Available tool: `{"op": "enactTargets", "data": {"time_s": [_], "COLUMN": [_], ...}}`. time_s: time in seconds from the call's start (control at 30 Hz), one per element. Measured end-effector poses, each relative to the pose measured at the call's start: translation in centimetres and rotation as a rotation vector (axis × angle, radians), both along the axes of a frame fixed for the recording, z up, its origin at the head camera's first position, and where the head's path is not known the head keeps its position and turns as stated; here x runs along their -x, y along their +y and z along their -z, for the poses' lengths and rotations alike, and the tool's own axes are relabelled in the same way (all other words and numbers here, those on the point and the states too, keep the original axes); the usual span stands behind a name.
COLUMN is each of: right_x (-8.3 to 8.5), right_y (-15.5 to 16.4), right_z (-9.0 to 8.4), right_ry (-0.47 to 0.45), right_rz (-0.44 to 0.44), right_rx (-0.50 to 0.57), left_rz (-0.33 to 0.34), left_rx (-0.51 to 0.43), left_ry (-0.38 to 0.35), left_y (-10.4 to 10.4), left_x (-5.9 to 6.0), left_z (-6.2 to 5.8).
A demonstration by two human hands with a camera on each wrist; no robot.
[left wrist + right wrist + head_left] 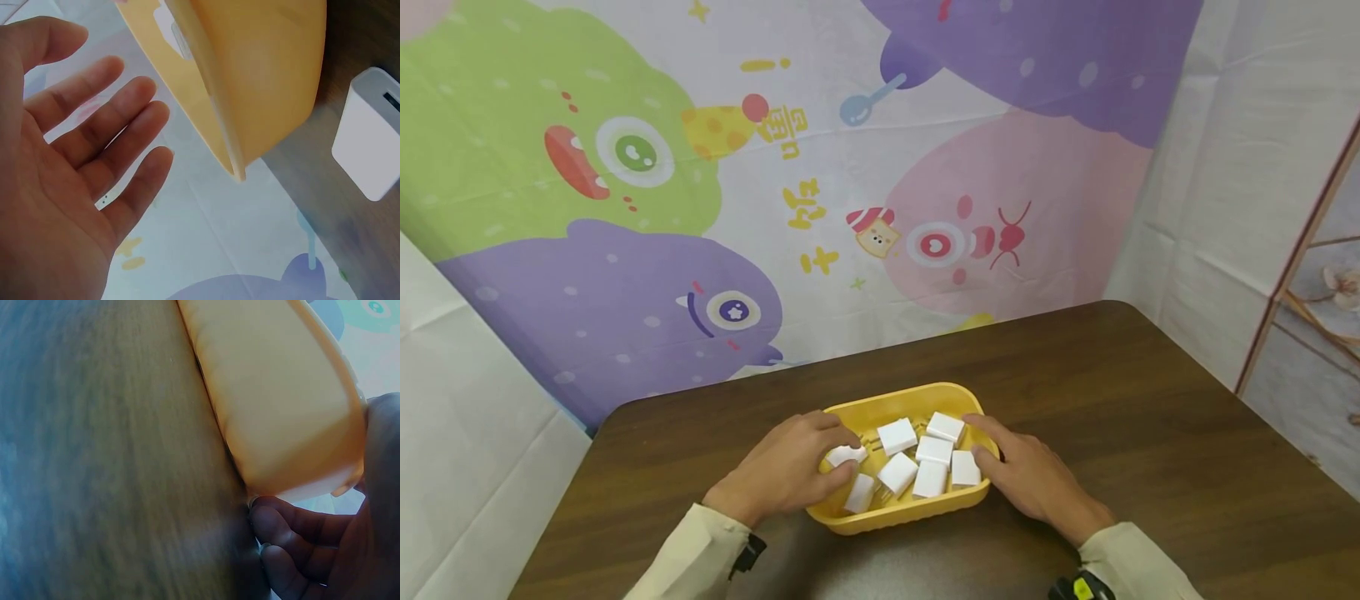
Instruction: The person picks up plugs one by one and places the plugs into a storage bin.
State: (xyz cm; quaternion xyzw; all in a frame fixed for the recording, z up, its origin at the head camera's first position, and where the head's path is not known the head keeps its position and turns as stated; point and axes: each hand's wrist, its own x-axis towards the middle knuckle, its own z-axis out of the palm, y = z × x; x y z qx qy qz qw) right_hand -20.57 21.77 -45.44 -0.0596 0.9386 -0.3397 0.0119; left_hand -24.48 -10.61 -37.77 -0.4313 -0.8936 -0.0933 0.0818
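Observation:
A yellow plastic basket stands on the table with several white wall chargers lying loose in it, metal prongs showing on some. My left hand hovers over the basket's left end, its fingertips beside a white charger at that end. In the left wrist view its fingers are spread and relaxed, palm bare. Another charger with a port slot appears beside the basket's outer wall there. My right hand grips the basket's right end, thumb over the rim and fingers curled under the outer wall.
The dark wooden table extends around the basket on all sides. Behind it hangs a cloth backdrop with cartoon monsters, close to the table's back edge. A pale wall panel is on the right.

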Motion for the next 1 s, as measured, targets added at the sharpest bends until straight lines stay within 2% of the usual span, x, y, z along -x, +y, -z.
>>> {"op": "enactTargets", "data": {"time_s": [0.2, 0.4, 0.57, 0.73, 1.0], "right_x": [0.1, 0.1, -0.1, 0.0, 0.0], "right_y": [-0.1, 0.0, 0.0, 0.0, 0.0], "right_z": [0.1, 0.1, 0.0, 0.0, 0.1], "right_ry": [0.0, 0.011, 0.016, 0.015, 0.026], "right_rz": [-0.002, -0.002, -0.008, -0.008, -0.009], "right_rx": [-0.003, 0.001, 0.0, 0.004, 0.001], "left_rz": [-0.047, -0.054, -0.136, -0.237, -0.312], "left_rx": [-0.026, -0.071, -0.096, -0.126, -0.177], "left_ry": [0.016, 0.084, 0.13, 0.148, 0.148], "left_y": [-0.8, -1.6, -2.5, -3.7, -4.8], "left_x": [0.1, 0.4, 0.4, 0.2, -0.1], "left_z": [-0.2, -0.6, -0.6, 0.0, 0.8]}}
